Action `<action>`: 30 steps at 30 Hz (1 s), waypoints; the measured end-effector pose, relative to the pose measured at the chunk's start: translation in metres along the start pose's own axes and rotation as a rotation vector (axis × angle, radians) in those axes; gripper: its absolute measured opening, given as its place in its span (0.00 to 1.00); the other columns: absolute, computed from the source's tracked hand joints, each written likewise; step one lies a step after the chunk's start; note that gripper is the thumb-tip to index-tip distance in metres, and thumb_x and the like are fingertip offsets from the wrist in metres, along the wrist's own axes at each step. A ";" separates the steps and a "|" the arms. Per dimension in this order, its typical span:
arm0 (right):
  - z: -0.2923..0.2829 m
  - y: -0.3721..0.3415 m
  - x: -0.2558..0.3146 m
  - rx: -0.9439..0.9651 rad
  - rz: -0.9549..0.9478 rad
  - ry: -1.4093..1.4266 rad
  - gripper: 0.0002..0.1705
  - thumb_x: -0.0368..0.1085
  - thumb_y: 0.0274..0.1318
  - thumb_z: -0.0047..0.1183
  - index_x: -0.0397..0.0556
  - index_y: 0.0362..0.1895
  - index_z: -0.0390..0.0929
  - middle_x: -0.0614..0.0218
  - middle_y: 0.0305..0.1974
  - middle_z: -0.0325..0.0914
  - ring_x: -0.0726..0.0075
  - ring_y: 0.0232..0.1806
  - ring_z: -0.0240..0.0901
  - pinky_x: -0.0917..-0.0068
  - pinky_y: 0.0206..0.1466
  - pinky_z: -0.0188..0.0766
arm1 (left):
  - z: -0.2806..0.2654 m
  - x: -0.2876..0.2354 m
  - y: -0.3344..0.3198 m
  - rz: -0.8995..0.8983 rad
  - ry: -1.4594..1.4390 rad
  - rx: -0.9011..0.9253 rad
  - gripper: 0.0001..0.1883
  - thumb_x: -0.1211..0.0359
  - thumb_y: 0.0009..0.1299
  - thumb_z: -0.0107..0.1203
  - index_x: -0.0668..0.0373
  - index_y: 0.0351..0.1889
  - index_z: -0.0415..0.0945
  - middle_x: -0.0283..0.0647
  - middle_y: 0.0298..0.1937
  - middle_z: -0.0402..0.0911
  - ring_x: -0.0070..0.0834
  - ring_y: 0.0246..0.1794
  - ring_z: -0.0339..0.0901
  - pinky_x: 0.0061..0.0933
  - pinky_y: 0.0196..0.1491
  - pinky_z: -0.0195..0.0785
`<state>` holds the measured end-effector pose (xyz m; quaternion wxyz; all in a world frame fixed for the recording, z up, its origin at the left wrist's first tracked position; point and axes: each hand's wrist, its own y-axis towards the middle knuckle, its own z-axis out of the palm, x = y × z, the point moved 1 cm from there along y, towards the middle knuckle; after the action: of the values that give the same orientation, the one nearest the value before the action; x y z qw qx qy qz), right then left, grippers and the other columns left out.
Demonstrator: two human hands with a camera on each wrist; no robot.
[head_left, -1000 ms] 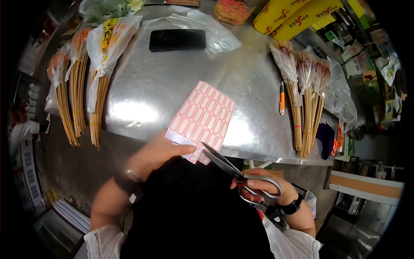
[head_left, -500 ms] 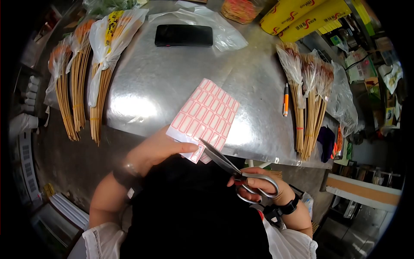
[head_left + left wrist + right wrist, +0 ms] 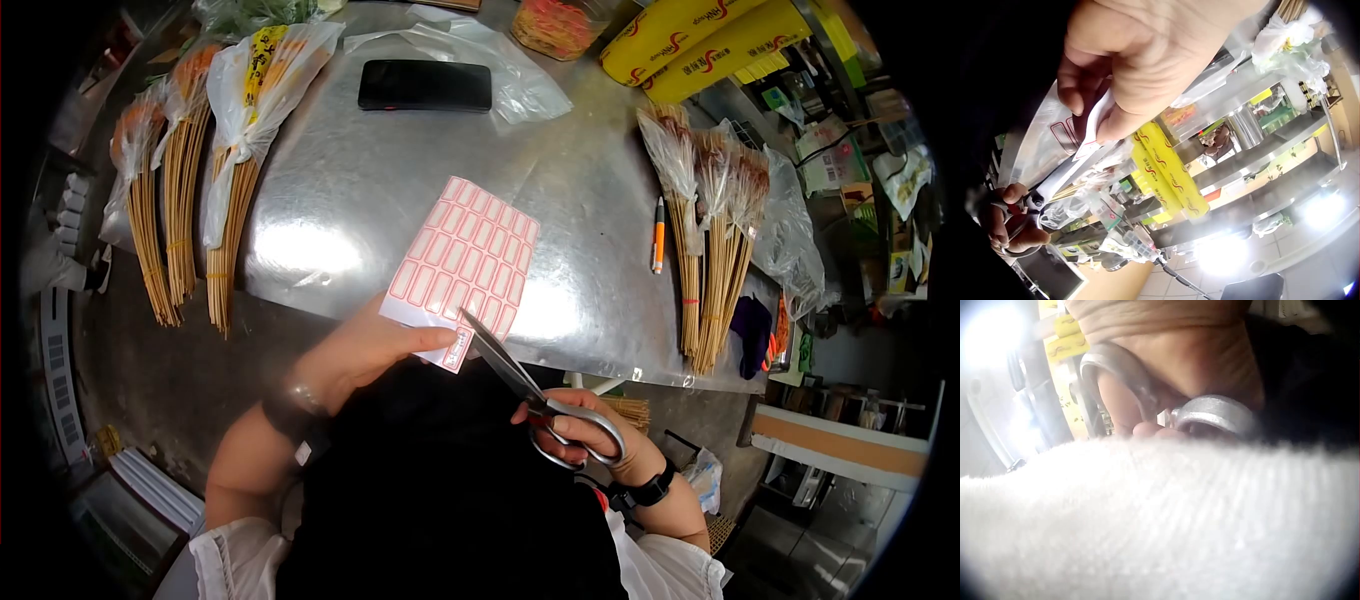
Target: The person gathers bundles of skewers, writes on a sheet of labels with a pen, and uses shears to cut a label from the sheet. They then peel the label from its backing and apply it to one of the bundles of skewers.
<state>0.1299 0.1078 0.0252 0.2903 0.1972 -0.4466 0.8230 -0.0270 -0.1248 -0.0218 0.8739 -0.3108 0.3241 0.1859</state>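
My left hand (image 3: pixel 370 345) pinches a sheet of red-bordered labels (image 3: pixel 465 250) between thumb and fingers, near its lower left corner. Dark handwriting marks one label (image 3: pixel 458 350) beside the thumb. My right hand (image 3: pixel 595 435) grips a pair of metal scissors (image 3: pixel 510 368), with fingers through the handle loops. The blades slant up to the left, tips over the lower part of the sheet beside the written label. In the left wrist view the paper (image 3: pixel 1094 125) is held edge-on, with the scissor blades (image 3: pixel 1057 178) against it. White fabric hides much of the right wrist view, below the handle loops (image 3: pixel 1216 412).
Bundles of skewers in plastic bags lie at the left (image 3: pixel 230 190) and right (image 3: pixel 705 235) of the metal table (image 3: pixel 330 190). A black phone (image 3: pixel 425 85), an orange pen (image 3: pixel 659 235) and yellow rolls (image 3: pixel 700 45) lie farther back. A dark apron covers the person's front.
The scissor blades have drawn closer together at the sheet, and the right hand has shifted slightly left. The left hand keeps its hold on the sheet. The head view has moved a little.
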 end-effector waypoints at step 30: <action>-0.009 0.001 0.018 -0.077 0.064 -0.285 0.22 0.46 0.58 0.64 0.49 0.52 0.78 0.81 0.21 0.69 0.89 0.18 0.59 0.89 0.20 0.53 | -0.008 0.001 0.003 -0.016 0.010 0.079 0.37 0.76 0.60 0.67 0.64 0.68 0.62 0.42 0.60 0.75 0.28 0.61 0.72 0.29 0.61 0.68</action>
<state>0.1151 0.1205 0.0307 0.2047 0.2865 -0.5207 0.7777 -0.0313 -0.1278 -0.0290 0.8853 -0.2797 0.3332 0.1647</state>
